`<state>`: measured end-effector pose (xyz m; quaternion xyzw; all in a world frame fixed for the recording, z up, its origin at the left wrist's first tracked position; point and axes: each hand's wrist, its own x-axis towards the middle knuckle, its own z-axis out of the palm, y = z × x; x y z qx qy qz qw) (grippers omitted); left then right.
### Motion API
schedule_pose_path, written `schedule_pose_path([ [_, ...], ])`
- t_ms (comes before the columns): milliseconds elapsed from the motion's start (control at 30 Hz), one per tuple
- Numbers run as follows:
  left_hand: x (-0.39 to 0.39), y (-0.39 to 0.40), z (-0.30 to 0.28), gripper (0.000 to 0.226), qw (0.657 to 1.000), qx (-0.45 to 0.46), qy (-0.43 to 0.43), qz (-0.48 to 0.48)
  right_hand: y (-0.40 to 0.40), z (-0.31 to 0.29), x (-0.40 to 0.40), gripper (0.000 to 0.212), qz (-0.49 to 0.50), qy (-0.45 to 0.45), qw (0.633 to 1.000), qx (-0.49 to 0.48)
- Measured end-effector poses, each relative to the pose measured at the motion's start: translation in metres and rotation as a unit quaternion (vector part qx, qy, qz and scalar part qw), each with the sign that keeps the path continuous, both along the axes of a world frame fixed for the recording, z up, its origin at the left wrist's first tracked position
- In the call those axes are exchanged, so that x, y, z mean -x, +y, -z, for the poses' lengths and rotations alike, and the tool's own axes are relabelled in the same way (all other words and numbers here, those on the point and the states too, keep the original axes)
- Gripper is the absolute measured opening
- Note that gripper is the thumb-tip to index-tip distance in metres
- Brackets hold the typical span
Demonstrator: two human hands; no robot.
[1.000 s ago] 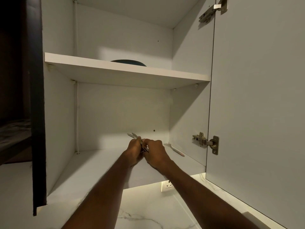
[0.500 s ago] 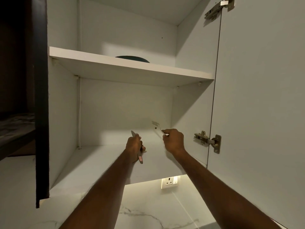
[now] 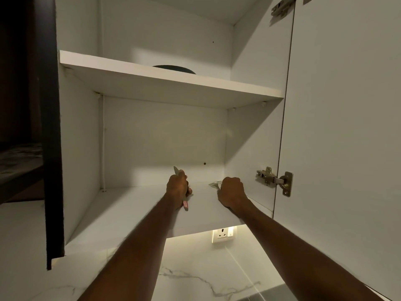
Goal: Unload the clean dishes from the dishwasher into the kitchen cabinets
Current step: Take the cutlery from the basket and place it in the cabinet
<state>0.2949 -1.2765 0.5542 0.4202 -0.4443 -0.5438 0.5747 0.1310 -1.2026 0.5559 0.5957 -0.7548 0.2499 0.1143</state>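
Both my hands reach up into an open white wall cabinet. My left hand (image 3: pixel 178 187) grips a slim metal utensil (image 3: pixel 185 205); its tip sticks out above my fist and its end with a red label shows below. My right hand (image 3: pixel 231 193) is curled round a fork (image 3: pixel 214 184), whose tines lie low on the lower shelf (image 3: pixel 138 205) near the right wall. Most of the fork's handle is hidden by my fist. A dark dish (image 3: pixel 174 69) sits on the upper shelf (image 3: pixel 169 83), only its rim showing.
The white cabinet door (image 3: pixel 347 127) stands open on the right with hinges (image 3: pixel 274 180). A dark panel (image 3: pixel 51 127) edges the left side. Below the cabinet are a lit wall socket (image 3: pixel 223 234) and a marble backsplash (image 3: pixel 195 274).
My hands have separated: the right hand carried the fork to the right and lowered it onto the lower shelf. The left hand stayed near the shelf's middle with its utensil.
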Motion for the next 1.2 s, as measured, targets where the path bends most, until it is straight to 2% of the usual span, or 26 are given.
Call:
schedule_pose_path([
  [133,0.002,-0.001,0.001,0.024,1.000,-0.005,-0.002,-0.003,-0.004,0.000,0.003,0.023,0.005,0.006,1.000,0.004],
  [400,0.002,-0.002,0.003,0.031,1.000,0.005,0.017,0.018,-0.016,-0.007,-0.004,0.021,-0.005,-0.004,1.000,-0.011],
  [600,-0.002,0.007,0.005,0.027,0.998,0.045,-0.023,0.029,-0.019,-0.006,-0.005,0.019,-0.023,-0.010,1.000,0.005],
  [633,-0.002,0.007,0.006,0.027,0.998,0.047,-0.032,0.026,-0.018,-0.005,-0.005,0.020,-0.025,-0.025,0.999,0.014],
  [700,-0.003,0.006,0.008,0.027,0.996,0.060,-0.065,0.007,-0.012,-0.009,-0.009,0.037,-0.031,-0.086,0.994,0.052],
  [767,-0.005,0.008,0.007,0.024,0.995,0.076,-0.062,-0.003,-0.001,-0.018,-0.023,0.046,-0.055,-0.145,0.981,0.117],
  [867,-0.009,0.010,0.004,0.018,0.994,0.099,-0.044,-0.005,0.014,-0.024,-0.058,0.033,-0.146,-0.325,0.928,0.110],
  [900,-0.012,0.011,0.003,0.016,0.994,0.104,-0.041,-0.009,0.020,-0.022,-0.072,0.027,-0.168,-0.350,0.917,0.093],
  [967,-0.015,0.013,0.003,0.018,0.990,0.118,-0.067,-0.040,0.026,-0.017,-0.089,0.022,-0.179,-0.330,0.922,0.095],
  [1067,-0.022,0.021,0.002,0.025,0.965,0.154,-0.172,-0.126,0.032,-0.017,-0.095,0.019,-0.168,-0.344,0.918,0.107],
  [1200,-0.021,0.039,0.000,0.039,0.949,0.166,-0.227,-0.143,0.037,-0.017,-0.080,0.013,-0.184,-0.494,0.849,0.032],
])
